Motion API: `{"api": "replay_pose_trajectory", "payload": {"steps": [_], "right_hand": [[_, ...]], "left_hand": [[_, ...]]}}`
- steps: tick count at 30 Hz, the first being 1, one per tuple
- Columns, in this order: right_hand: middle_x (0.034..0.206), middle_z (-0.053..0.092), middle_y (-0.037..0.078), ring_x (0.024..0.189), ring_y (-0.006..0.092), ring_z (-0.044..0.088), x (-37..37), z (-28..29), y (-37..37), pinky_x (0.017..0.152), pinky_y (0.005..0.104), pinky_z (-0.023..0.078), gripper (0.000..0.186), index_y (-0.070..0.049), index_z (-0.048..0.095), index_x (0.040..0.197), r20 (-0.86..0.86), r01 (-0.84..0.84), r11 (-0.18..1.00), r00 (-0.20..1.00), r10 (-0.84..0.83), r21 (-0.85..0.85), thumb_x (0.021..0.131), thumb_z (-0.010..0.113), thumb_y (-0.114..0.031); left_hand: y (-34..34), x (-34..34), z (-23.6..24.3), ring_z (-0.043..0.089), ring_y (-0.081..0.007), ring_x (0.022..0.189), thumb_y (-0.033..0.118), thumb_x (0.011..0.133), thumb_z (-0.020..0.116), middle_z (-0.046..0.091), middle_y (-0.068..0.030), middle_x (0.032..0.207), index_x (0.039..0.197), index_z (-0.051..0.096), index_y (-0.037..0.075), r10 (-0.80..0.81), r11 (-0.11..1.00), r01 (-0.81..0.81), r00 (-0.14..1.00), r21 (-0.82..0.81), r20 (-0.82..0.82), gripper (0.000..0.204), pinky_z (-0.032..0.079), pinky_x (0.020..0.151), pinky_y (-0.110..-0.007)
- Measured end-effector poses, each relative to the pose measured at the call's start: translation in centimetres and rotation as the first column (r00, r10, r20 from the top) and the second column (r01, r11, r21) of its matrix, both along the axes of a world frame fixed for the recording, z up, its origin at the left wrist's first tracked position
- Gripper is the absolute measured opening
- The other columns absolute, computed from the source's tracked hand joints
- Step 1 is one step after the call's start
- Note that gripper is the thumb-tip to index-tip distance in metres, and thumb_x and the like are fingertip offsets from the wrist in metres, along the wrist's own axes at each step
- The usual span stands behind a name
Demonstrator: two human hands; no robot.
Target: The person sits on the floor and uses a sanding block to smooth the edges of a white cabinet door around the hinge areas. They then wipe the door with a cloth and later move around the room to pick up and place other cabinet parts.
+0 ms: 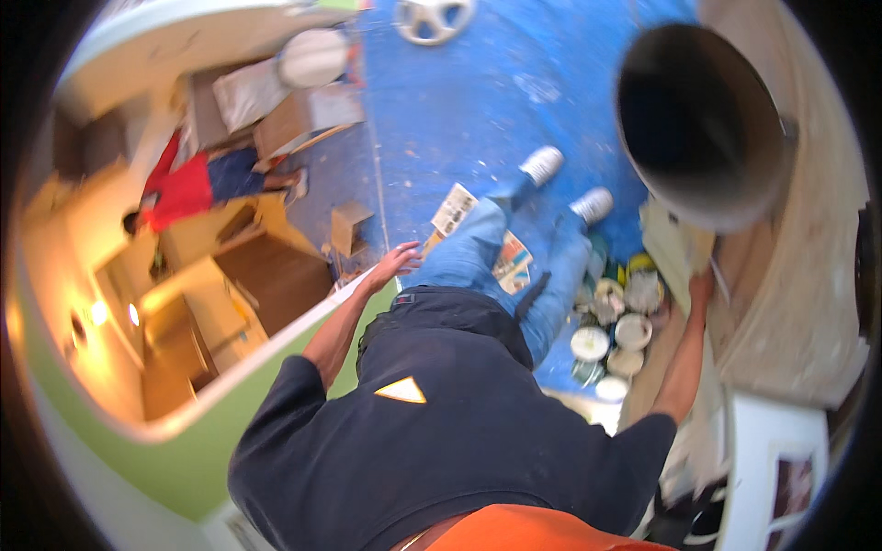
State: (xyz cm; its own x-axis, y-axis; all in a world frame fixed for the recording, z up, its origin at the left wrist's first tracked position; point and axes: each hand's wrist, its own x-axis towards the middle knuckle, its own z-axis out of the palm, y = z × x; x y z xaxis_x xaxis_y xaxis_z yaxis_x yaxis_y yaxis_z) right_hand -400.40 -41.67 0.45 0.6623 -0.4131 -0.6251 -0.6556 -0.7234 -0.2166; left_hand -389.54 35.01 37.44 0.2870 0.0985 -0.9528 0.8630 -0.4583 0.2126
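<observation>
My left hand (397, 262) is stretched out beside the top of a green half wall (317, 321). Its fingers are apart and nothing shows in them. On the other side, my right hand (702, 283) reaches to a pale yellowish-green flat piece (675, 248) lying by a wooden surface (781, 303). Its fingers are partly hidden and blurred, so what they hold, if anything, is unclear. Just beyond it looms a large grey cylinder (785, 156) with a dark open mouth. A thin white stick (721, 278) is close to that hand.
Several paint tins (590, 343) stand right of my legs on a blue floor covering (459, 110). Printed sheets (454, 209) lie near my feet. At far left are a person in a red top (184, 188), cardboard boxes (312, 119) and brown cabinets (266, 275). A white wheel-shaped object (423, 37) lies ahead.
</observation>
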Motion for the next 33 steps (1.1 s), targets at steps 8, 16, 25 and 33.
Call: {"api": "replay_pose_trajectory", "payload": {"steps": [8,16,25,33], "right_hand": [[0.132,0.058,0.033,0.127,0.0466,0.053,3.9,6.9,1.1,0.107,0.0472,0.043,0.051,0.007,0.056,0.132,0.05,-0.199,0.98,0.979,0.198,0.021,0.085,0.058,-0.012],[0.112,0.068,0.016,0.095,0.0334,0.068,9.5,6.8,12.8,0.077,0.0444,0.055,0.051,-0.003,0.055,0.138,0.023,0.01,0.871,0.999,-0.025,0.49,0.088,0.053,-0.014],[0.083,0.065,0.011,0.067,0.0238,0.066,17.0,11.0,40.2,0.052,0.0369,0.052,0.033,-0.001,0.06,0.124,-0.069,0.165,0.569,0.98,-0.186,0.805,0.098,0.048,-0.018],[0.107,0.066,0.017,0.084,0.0341,0.071,25.1,12.1,63.7,0.061,0.0445,0.056,0.05,-0.005,0.044,0.147,-0.014,-0.18,0.578,0.949,0.315,0.796,0.097,0.049,-0.007]], "left_hand": [[0.4,-4.7,0.3,0.059,-0.0257,0.127,0.055,0.1,0.053,0.056,-0.0119,0.141,0.156,0.035,0.014,0.144,0.984,-0.137,0.988,-0.11,0.058,0.072,0.045,0.107,-0.046],[5.6,-10.8,0.8,0.061,-0.0244,0.123,0.054,0.098,0.053,0.057,-0.0073,0.137,0.156,0.035,0.015,0.322,0.946,-0.313,0.927,-0.079,0.191,0.073,0.046,0.104,-0.046],[15.2,-14.0,-5.4,0.062,-0.025,0.119,0.058,0.095,0.058,0.057,-0.0063,0.142,0.159,0.033,0.019,0.521,0.85,-0.468,0.813,-0.24,0.259,0.079,0.049,0.096,-0.049],[31.6,-10.6,-9.8,0.055,-0.0335,0.131,0.052,0.091,0.069,0.057,-0.0143,0.144,0.155,0.039,0.017,0.602,0.791,-0.536,0.599,-0.295,0.528,0.079,0.042,0.105,-0.058]]}}
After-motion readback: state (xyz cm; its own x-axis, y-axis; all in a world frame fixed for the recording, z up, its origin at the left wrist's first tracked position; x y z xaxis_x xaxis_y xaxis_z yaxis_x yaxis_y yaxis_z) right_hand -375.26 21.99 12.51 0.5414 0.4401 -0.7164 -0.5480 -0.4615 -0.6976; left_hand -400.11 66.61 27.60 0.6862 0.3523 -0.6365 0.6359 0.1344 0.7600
